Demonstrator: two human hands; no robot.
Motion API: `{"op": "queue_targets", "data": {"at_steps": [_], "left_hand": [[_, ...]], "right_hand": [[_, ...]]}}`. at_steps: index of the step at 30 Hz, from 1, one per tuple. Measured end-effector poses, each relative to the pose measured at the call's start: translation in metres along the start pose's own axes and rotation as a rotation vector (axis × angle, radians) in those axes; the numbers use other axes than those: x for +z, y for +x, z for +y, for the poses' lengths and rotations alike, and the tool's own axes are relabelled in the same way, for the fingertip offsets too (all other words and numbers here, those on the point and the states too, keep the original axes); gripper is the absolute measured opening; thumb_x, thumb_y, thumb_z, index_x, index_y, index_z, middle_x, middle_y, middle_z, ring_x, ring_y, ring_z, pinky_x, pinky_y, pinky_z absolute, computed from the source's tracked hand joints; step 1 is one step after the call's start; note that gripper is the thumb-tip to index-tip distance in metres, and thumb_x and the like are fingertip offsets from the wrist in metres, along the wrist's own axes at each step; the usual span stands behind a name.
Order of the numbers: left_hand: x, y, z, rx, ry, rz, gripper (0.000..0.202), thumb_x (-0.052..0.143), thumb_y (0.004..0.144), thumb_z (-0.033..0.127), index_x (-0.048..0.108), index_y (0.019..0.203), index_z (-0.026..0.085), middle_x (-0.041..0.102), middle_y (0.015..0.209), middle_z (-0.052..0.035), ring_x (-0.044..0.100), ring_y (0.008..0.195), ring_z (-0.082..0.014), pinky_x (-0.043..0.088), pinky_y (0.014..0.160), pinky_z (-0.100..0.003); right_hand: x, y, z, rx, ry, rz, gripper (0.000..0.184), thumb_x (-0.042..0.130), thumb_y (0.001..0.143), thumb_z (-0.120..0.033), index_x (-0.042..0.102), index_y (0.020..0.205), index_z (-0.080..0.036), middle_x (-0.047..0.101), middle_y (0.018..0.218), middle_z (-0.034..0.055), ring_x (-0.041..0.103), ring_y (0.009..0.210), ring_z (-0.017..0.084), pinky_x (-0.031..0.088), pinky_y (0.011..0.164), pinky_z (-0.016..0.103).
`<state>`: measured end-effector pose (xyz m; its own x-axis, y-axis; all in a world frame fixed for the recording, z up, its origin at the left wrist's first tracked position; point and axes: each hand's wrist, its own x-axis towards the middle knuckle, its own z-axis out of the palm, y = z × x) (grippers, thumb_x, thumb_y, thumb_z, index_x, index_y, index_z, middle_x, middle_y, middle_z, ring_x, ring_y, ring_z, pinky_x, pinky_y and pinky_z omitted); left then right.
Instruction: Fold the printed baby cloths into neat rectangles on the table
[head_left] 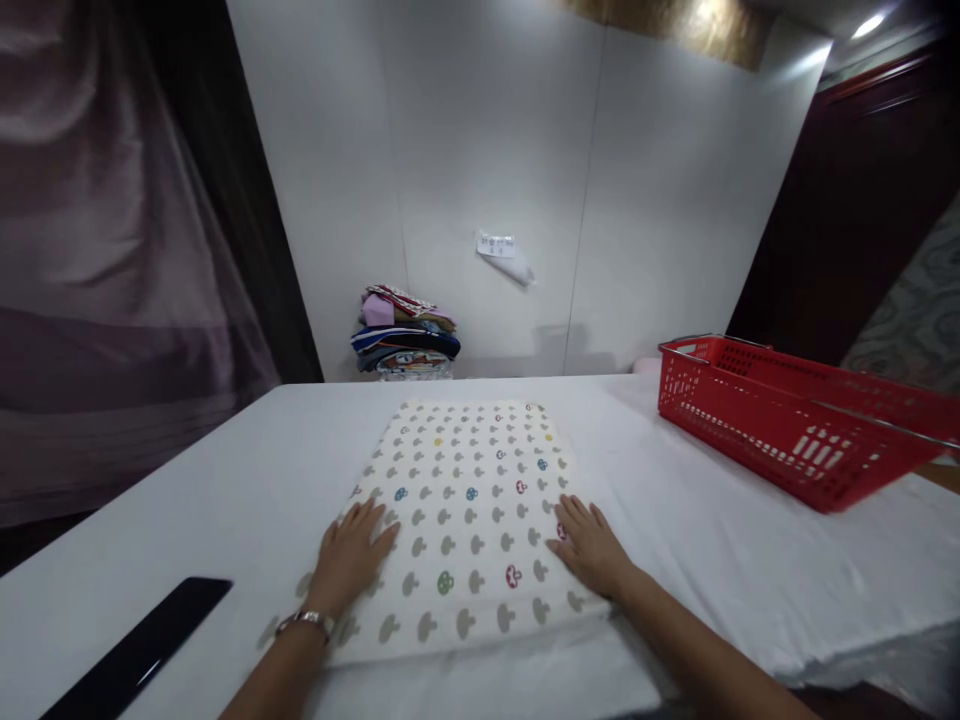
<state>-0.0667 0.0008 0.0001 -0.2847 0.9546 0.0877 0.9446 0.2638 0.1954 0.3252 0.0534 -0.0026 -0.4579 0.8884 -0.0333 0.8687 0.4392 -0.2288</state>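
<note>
A folded cream cloth printed with small mushrooms lies flat on the white table. My left hand rests palm down on the cloth's near left part, fingers stretched out; a watch sits on that wrist. On the cloth's near right edge lies my right hand, also flat with its fingers spread. Neither hand holds anything.
A red plastic basket stands on the table at the right. A dark flat phone-like object lies at the near left. A pile of folded clothes sits behind the table against the white wall. A curtain hangs at left.
</note>
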Motion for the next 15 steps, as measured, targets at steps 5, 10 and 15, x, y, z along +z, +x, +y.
{"op": "queue_targets", "data": {"at_steps": [5, 10, 15], "left_hand": [[-0.015, -0.009, -0.022, -0.019, -0.061, 0.026, 0.051, 0.037, 0.089, 0.042, 0.05, 0.133, 0.019, 0.04, 0.145, -0.0093, 0.03, 0.137, -0.0245, 0.028, 0.109, -0.043], [-0.02, -0.036, -0.035, -0.058, 0.033, -0.029, 0.056, 0.033, 0.09, 0.044, 0.044, 0.137, 0.015, 0.035, 0.148, -0.0126, 0.027, 0.138, -0.0276, 0.024, 0.109, -0.052], [-0.025, -0.047, -0.036, -0.067, 0.003, -0.088, 0.064, 0.03, 0.089, 0.049, 0.045, 0.135, 0.008, 0.032, 0.148, -0.0161, 0.031, 0.136, -0.0282, 0.027, 0.11, -0.045]], "right_hand": [[-0.009, -0.02, 0.006, -0.035, 0.039, 0.028, 0.068, 0.026, 0.093, -0.057, 0.026, 0.147, -0.015, 0.018, 0.153, 0.0098, 0.011, 0.142, 0.024, 0.01, 0.114, 0.047], [-0.001, -0.039, 0.016, -0.074, 0.143, 0.01, 0.065, 0.032, 0.092, -0.057, 0.033, 0.145, -0.019, 0.02, 0.153, 0.0101, 0.013, 0.142, 0.026, 0.013, 0.113, 0.051], [-0.006, -0.043, 0.043, 0.013, 0.424, 0.201, 0.062, 0.034, 0.09, -0.058, 0.046, 0.137, -0.02, 0.037, 0.146, 0.0104, 0.026, 0.138, 0.026, 0.023, 0.112, 0.049]]}}
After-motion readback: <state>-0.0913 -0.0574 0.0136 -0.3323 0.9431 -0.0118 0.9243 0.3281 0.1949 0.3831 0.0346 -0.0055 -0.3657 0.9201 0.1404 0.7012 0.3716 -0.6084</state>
